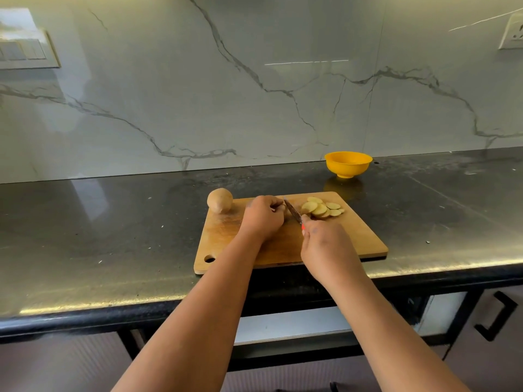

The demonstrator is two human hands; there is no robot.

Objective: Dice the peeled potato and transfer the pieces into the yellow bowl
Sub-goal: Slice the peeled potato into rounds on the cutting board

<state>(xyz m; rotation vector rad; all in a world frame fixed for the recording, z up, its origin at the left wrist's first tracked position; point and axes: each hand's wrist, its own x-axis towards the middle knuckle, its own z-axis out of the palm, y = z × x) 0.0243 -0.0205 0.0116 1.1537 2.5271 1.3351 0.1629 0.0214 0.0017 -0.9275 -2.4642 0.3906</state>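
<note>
Head: knife blade points away (leftward).

Pale round potato slices lie overlapped on the board's far right, well short of the yellow bowl.

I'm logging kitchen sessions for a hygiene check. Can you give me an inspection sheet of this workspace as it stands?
Surface: dark stone counter, glossy, with pale specks; wooden cutting board near its front edge.
Job's things: potato slices heaped on the board's far right; yellow bowl behind the board, its inside not visible; knife blade over the board.
Clutter: whole potato at the board's far left corner.
Hands: left hand curled over the piece being cut, which is mostly hidden; right hand grips the knife.
Cables: nothing seen.
Surroundings: marble backsplash, wall socket, switch panel, cabinet handle.
</note>
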